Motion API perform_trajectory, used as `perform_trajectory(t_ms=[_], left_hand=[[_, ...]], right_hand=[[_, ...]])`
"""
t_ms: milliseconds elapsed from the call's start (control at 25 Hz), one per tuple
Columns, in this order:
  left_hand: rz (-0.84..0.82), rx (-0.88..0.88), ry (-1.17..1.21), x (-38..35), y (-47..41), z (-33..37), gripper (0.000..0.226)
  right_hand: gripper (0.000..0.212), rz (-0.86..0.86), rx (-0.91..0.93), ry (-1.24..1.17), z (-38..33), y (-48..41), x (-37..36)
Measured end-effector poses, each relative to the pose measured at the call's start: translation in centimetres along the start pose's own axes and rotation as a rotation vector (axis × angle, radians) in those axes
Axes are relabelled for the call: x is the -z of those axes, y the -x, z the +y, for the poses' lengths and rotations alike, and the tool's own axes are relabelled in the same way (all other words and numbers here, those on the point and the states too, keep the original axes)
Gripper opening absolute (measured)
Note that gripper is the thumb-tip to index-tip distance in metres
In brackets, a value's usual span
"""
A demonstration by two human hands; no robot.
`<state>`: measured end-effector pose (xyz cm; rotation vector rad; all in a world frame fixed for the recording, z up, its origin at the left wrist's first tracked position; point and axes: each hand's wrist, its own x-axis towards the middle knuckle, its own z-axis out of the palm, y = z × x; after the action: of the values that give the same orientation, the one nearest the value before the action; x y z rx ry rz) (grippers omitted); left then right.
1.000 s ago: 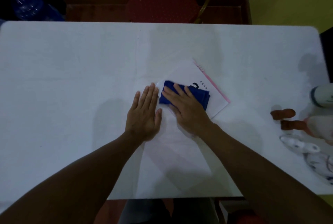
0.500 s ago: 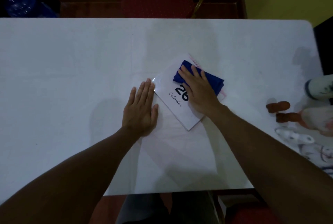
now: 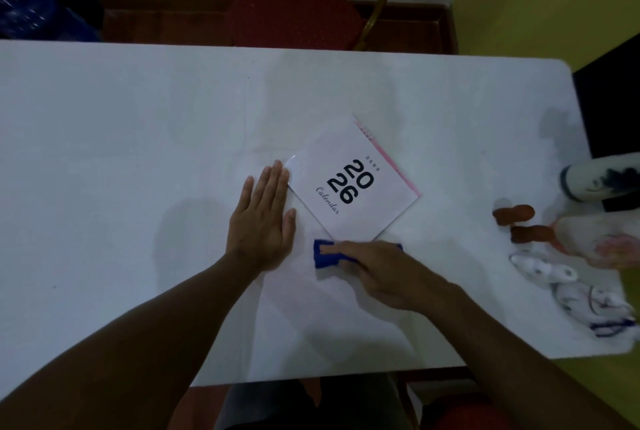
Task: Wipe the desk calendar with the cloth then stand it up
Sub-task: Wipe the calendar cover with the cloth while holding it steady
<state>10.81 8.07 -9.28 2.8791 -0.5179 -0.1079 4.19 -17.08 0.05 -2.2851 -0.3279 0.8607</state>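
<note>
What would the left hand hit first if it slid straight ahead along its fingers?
The left hand lies flat, fingers pointing away and slightly right. Its fingertips already sit at the desk calendar's left corner, so it would likely clip that corner first; beyond is bare table.

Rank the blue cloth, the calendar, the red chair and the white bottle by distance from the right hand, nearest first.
1. Blue cloth, under the right hand.
2. Calendar, just beyond.
3. White bottle, far right.
4. Red chair, behind the table.
</note>
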Motion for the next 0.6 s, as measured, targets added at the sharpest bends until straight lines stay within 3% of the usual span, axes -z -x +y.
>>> perform_trajectory(t_ms=[80,160,200,280,360,480,600], left_hand=[[-0.007,0.003,0.002,0.0,0.0,0.1,0.071],[-0.02,-0.004,0.003,-0.1,0.0,0.5,0.071],[-0.03,-0.006,0.002,-0.1,0.0,0.7,0.071],[-0.041,0.0,0.003,-0.1,-0.1,0.9,0.071],[-0.043,0.005,0.004,-0.1,0.0,0.8,0.071],[-0.047,0.005,0.0,-0.1,0.0,0.7,0.071],[-0.053,0.006,0.001,0.0,0.0,0.8,0.071]], right_hand=[[0.025,0.03,-0.007,-0.182,-0.6,-0.9,2.9],[0.018,0.185,-0.038,-0.26,0.1,-2.5,5.2],[0.022,0.276,-0.087,-0.263,0.9,-3.4,6.2],[0.048,0.488,-0.169,-0.17,2.4,-5.0,7.4],[0.059,0.6,-0.047,0.041,3.0,-6.2,6.6],[0.058,0.395,0.225,0.512,3.5,-6.6,2.3],[0.055,0.31,0.228,0.646,3.7,-7.9,1.0]])
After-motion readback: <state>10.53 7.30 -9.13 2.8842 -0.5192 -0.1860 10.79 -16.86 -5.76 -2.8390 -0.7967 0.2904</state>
